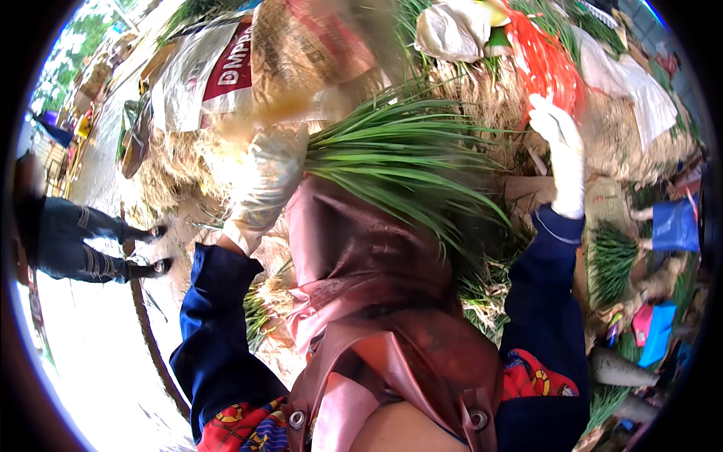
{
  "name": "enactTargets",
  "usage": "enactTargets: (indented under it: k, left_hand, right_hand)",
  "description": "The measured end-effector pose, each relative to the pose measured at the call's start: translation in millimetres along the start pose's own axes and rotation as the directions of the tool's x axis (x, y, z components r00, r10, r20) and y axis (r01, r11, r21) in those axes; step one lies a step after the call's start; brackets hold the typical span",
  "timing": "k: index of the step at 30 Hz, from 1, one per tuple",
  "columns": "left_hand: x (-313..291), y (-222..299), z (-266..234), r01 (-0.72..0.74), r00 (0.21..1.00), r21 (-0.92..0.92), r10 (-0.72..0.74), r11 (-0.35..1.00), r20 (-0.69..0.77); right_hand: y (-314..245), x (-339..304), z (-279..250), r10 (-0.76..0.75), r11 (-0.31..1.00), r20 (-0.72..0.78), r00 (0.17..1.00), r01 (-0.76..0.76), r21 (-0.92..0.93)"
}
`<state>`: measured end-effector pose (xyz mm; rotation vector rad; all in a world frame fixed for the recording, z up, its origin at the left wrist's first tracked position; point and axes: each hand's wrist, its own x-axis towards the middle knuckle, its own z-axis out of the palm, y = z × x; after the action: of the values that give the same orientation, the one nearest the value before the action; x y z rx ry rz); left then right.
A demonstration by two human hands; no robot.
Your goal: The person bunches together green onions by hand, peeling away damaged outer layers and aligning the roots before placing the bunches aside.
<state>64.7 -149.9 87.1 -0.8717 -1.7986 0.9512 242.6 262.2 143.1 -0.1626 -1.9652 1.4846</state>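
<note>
My left hand, in a pale, dirty glove, is closed round the root end of a bunch of spring onions. Their long green leaves fan out to the right, above my brown apron. At the upper right, my right hand wears a white glove and reaches up to a hank of red plastic string. Its fingers look pinched on the hanging strands. The roots in my left hand are mostly hidden by the glove and by blur.
Piles of spring onions with pale roots lie ahead, partly under printed sacks. A white plastic bag sits near the string. Someone in dark jeans stands at the left. More onion bunches lie at the right.
</note>
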Motion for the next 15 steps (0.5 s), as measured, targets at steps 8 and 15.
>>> enactTargets:
  k: [8, 15]
  left_hand:
    - [-8.7, -26.2, -26.1, 0.080, 0.992, -0.317, -0.106, 0.945, -0.068]
    - [-25.8, -41.1, -41.2, -0.048, 0.999, -0.419, 0.045, 0.907, -0.016]
  right_hand:
    - [-7.8, 39.8, 61.0, -0.239, 0.958, 0.223, 0.945, 0.267, -0.101]
    - [-14.8, 21.3, 144.5, -0.411, 0.688, 0.705, 0.578, 0.704, -0.175]
